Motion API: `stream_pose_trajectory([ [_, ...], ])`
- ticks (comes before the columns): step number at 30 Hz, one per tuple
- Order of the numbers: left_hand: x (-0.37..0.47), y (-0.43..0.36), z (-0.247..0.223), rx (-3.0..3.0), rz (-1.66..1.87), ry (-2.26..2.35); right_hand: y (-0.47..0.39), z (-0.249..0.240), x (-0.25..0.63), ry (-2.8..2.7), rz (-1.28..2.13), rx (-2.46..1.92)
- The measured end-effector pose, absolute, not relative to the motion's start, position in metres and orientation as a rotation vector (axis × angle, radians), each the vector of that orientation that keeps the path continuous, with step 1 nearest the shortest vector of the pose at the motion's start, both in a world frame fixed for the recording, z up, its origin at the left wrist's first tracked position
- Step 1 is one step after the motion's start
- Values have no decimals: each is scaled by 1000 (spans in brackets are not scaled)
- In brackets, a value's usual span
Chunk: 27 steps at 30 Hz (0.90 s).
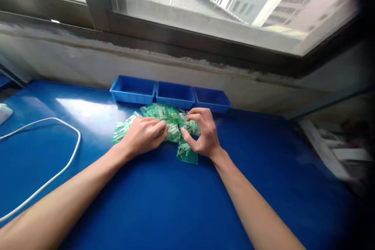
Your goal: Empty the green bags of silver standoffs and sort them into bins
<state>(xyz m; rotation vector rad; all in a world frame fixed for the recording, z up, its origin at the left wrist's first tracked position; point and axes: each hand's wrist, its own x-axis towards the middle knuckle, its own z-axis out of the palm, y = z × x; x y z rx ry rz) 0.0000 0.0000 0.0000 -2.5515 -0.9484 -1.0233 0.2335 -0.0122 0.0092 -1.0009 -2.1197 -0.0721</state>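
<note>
A heap of small green see-through plastic bags lies on the blue tabletop, with pale, thin pieces showing inside them. My left hand rests on the left part of the heap, its fingers curled and thumb drawn in against them; whatever they hold is hidden. At the right side of the heap is my right hand, its thumb apart from its bent fingers, the fingertips touching the bags. One green bag sticks out toward me, below the right thumb.
Three joined blue bins stand behind the heap, against the wall under a window. A white cable loops across the blue table on the left. Blurred clutter lies beyond the right edge.
</note>
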Motion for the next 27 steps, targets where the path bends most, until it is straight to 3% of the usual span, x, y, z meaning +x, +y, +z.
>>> stream_pose_trajectory([
  [6, -2, -3, 2, -2543, -1005, -959, -9, 10, 230, -2300, 13, -964],
  [27, -1, -7, 12, -2458, -989, -840, 2, -4, 230, -2164, 137, -910],
])
